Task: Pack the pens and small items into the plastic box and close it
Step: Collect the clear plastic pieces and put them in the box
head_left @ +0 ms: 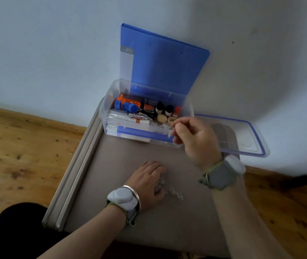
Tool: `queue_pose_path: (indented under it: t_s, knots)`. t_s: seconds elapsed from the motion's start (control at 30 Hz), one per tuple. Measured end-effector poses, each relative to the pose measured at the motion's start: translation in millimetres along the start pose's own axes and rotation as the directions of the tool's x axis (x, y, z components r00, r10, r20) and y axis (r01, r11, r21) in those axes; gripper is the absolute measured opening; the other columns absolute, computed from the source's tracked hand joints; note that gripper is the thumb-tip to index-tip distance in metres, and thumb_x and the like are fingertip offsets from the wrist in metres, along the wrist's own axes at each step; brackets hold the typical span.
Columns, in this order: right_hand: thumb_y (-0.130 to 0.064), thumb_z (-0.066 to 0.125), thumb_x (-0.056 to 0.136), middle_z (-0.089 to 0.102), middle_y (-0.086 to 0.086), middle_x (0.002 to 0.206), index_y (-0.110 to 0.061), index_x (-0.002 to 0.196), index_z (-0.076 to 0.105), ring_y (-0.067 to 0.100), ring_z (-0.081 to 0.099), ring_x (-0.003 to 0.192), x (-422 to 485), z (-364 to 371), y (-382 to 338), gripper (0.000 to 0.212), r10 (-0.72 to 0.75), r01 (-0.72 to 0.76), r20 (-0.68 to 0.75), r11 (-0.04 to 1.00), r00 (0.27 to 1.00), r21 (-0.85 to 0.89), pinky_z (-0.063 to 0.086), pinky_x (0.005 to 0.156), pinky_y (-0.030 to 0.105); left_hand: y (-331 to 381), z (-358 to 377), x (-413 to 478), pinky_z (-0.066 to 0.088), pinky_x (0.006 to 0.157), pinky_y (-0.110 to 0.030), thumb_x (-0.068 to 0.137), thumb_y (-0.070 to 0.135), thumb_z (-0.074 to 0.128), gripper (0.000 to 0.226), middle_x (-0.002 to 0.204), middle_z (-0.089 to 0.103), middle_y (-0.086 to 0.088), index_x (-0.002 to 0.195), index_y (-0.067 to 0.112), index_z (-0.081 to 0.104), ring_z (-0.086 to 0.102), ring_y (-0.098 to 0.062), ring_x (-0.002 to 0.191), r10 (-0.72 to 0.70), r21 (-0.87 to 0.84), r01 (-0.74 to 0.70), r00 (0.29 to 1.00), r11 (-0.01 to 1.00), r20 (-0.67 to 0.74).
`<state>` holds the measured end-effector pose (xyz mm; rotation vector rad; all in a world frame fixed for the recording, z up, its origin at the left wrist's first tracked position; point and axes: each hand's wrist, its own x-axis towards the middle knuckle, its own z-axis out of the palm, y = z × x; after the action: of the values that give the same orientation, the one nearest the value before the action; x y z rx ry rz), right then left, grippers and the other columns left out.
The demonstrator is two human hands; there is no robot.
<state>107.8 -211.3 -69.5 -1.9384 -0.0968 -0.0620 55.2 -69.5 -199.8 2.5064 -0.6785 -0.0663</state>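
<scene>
Open plastic box [106, 109] holding pens [135, 116] on the table [115, 165], lid [249, 131] beside it; right hand [195, 137] over its corner, left hand [147, 182] on small clear pieces [175, 193]

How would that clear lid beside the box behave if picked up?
Probably light and fairly stiff: the lid looks like thin moulded plastic. Its smooth surface may be slippery. It seems to overhang the table, so a push might tip it off.

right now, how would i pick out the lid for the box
Find the grey-beige tabletop, then the clear plastic box at its far edge. Just right of it lies the flat clear plastic lid, the only piece edged with a blue seal.
</scene>
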Motion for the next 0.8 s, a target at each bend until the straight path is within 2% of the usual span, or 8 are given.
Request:
queue_pose_path:
  t_s: [0.07, 0.17, 0.23, 0.33, 0.4, 0.57, 0.7, 0.8]
  knots:
    - [-0.018, 0.055, 0.09, 0.067, -0.01, 0.075, -0.032, 0.084, 0.064, 0.011, 0.064, 0.073, -47, 8, 29, 0.017, 0.116, -0.117, -0.029, 0.992, 0.993, -0.046, 0.055, 0.069, 0.025, 2, 0, 0, 0.028, 0.107, -0.038, 0.066, 0.041, 0.067, 0.069, 0.128, 0.058, -0.011, 0.126, 0.009, 0.054, 0.052, -0.029, 0.121, 0.005, 0.03, -0.005, 1.0, 1.0, -0.01]
    - [-0.019, 0.055, 0.091, 0.065, -0.002, 0.106, -0.024, 0.109, 0.062, 0.018, 0.059, 0.102, -92, 21, 76, 0.019, 0.223, -0.245, -0.106, 0.92, 0.969, -0.304, 0.046, 0.093, 0.033, 2, -1, 1, 0.038, 0.102, -0.044, 0.06, 0.039, 0.075, 0.078, 0.123, 0.06, -0.018, 0.125, 0.001, 0.054, 0.058, -0.035, 0.113, -0.025, 0.043, 0.026, 1.0, 0.999, -0.007]
    - [-0.026, 0.051, 0.09, 0.06, 0.005, 0.123, -0.015, 0.124, 0.057, 0.019, 0.053, 0.115, -106, 31, 89, 0.035, 0.133, -0.154, -0.077, 0.862, 0.988, -0.483, 0.037, 0.101, 0.029, 3, -3, 1, 0.031, 0.108, -0.036, 0.064, 0.043, 0.066, 0.087, 0.136, 0.049, -0.017, 0.137, 0.002, 0.04, 0.048, -0.033, 0.124, -0.078, 0.019, 0.077, 0.996, 0.997, 0.033]
    - [-0.032, 0.047, 0.088, 0.05, 0.008, 0.138, -0.011, 0.134, 0.048, 0.023, 0.044, 0.128, -106, 48, 95, 0.051, 0.057, -0.019, 0.048, 0.816, 0.997, -0.577, 0.029, 0.111, 0.033, 4, -4, 0, 0.022, 0.112, -0.03, 0.068, 0.04, 0.059, 0.092, 0.146, 0.035, -0.014, 0.145, 0.006, 0.022, 0.034, -0.028, 0.134, -0.106, -0.021, 0.108, 0.991, 0.994, 0.084]
    - [-0.039, 0.041, 0.089, 0.043, 0.006, 0.144, -0.012, 0.141, 0.04, 0.02, 0.037, 0.134, -101, 53, 97, 0.058, 0.028, 0.044, 0.109, 0.791, 0.994, -0.61, 0.025, 0.114, 0.034, 2, -5, -1, 0.02, 0.113, -0.029, 0.071, 0.037, 0.06, 0.092, 0.148, 0.032, -0.014, 0.146, 0.006, 0.017, 0.032, -0.027, 0.136, -0.089, -0.028, 0.092, 0.991, 0.995, 0.097]
    - [-0.046, 0.042, 0.084, 0.042, 0.002, 0.146, -0.015, 0.143, 0.036, 0.015, 0.035, 0.135, -87, 52, 100, 0.067, -0.028, 0.153, 0.212, 0.788, 0.977, -0.597, 0.024, 0.114, 0.031, -2, -10, -4, 0.019, 0.112, -0.026, 0.068, 0.043, 0.063, 0.098, 0.149, 0.029, -0.011, 0.147, 0.01, 0.014, 0.03, -0.024, 0.137, -0.043, -0.027, 0.046, 0.995, 0.999, 0.095]
    - [-0.044, 0.047, 0.081, 0.052, -0.002, 0.135, -0.017, 0.134, 0.047, 0.015, 0.042, 0.127, -84, 56, 103, 0.06, -0.06, 0.184, 0.233, 0.81, 0.971, -0.557, 0.028, 0.109, 0.028, -3, -11, -7, 0.022, 0.111, -0.027, 0.065, 0.046, 0.064, 0.101, 0.149, 0.028, -0.007, 0.148, 0.016, 0.014, 0.031, -0.024, 0.136, -0.032, 0.001, 0.032, 0.997, 0.999, 0.073]
    - [-0.039, 0.053, 0.079, 0.06, 0.002, 0.119, -0.014, 0.121, 0.058, 0.018, 0.051, 0.112, -82, 59, 102, 0.049, -0.09, 0.183, 0.202, 0.839, 0.975, -0.513, 0.034, 0.1, 0.024, -6, -12, -8, 0.02, 0.113, -0.032, 0.065, 0.044, 0.064, 0.099, 0.148, 0.03, -0.01, 0.147, 0.015, 0.018, 0.028, -0.026, 0.137, -0.017, 0.035, 0.014, 0.997, 0.999, 0.07]
